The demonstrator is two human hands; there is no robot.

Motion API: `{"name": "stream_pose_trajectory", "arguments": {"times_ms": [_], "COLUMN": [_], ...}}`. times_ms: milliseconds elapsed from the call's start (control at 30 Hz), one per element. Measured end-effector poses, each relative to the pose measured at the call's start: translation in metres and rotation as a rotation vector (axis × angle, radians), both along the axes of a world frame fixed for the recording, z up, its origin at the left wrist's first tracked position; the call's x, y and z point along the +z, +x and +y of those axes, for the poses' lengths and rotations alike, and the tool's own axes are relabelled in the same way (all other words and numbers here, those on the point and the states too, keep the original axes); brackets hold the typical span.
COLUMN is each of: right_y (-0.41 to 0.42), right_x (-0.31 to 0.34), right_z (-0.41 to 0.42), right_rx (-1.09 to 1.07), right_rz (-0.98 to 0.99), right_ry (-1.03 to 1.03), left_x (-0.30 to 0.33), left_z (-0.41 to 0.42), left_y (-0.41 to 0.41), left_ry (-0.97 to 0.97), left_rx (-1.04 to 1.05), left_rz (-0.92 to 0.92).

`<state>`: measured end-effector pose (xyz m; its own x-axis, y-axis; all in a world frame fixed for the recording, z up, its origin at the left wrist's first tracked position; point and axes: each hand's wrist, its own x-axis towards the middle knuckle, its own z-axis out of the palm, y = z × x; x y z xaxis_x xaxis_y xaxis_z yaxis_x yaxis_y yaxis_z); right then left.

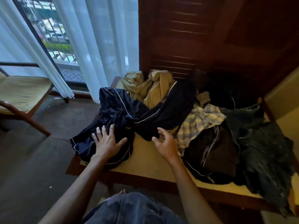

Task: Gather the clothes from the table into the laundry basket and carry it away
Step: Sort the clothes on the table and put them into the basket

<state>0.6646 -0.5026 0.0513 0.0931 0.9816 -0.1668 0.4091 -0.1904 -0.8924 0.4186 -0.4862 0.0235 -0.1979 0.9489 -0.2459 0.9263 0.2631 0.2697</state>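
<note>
A pile of clothes covers a low table with a pale top and dark wooden edge. Nearest me lies a navy garment with white piping. My left hand rests flat on its left part, fingers spread. My right hand hovers at the garment's lower edge, fingers loosely bent, holding nothing. Behind it lies tan cloth. A yellow plaid shirt, a dark brown piece with a striped band and dark denim lie to the right. No laundry basket is in view.
A chair with a pale cushion stands at the left on dark carpet. White curtains hang before a glass door. A dark louvred wooden door backs the table. My knee in blue shorts is at the bottom.
</note>
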Motion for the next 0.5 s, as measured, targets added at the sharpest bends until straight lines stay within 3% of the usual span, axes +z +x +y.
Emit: {"name": "stream_pose_trajectory", "arguments": {"times_ms": [133, 333, 500], "right_y": [-0.051, -0.098, -0.132], "right_x": [0.010, 0.034, 0.000], "right_z": [0.029, 0.091, 0.128], "right_rx": [-0.051, 0.013, 0.202], "right_rz": [-0.042, -0.354, -0.498], "right_ry": [0.032, 0.169, -0.227], "left_x": [-0.031, -0.050, -0.049], "left_z": [0.011, 0.002, 0.009], "left_y": [-0.050, -0.063, -0.089], "left_ry": [-0.304, -0.318, -0.257], "left_rx": [-0.055, -0.193, -0.197], "left_rz": [-0.013, 0.033, -0.109]}}
